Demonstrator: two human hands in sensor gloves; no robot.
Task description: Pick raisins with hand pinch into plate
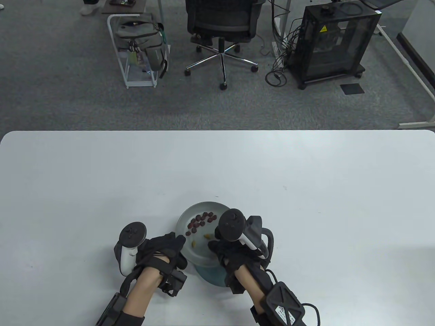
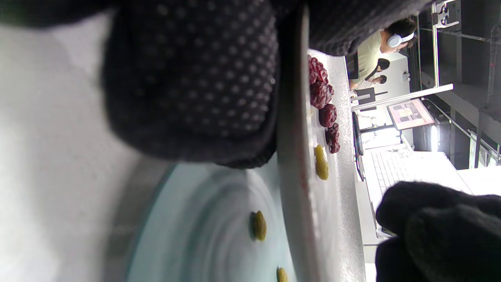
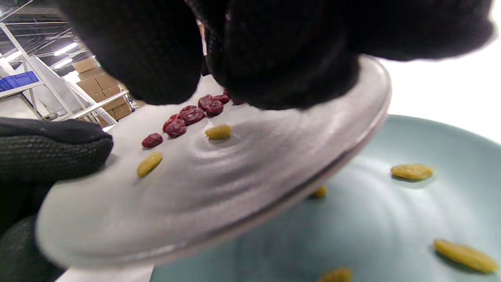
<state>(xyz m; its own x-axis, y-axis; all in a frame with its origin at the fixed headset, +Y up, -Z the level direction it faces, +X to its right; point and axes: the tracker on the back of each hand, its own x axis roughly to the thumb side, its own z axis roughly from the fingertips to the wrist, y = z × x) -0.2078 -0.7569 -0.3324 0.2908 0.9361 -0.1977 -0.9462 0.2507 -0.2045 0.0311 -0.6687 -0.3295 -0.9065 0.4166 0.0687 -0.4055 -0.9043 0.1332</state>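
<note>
Left hand (image 1: pixel 163 249) grips grey plate (image 1: pixel 197 212) rim, right hand (image 1: pixel 231 251) over it (grip unclear); red and yellow raisins (image 1: pixel 200 222) on it, above teal plate (image 3: pixel 411 203)

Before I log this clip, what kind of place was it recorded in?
Most likely an office or lab workspace rather than a kitchen. Beyond the white table lie grey carpet, a swivel office chair and a black equipment cabinet on casters with loose cables. The right wrist view shows shelving with cardboard boxes.
</note>
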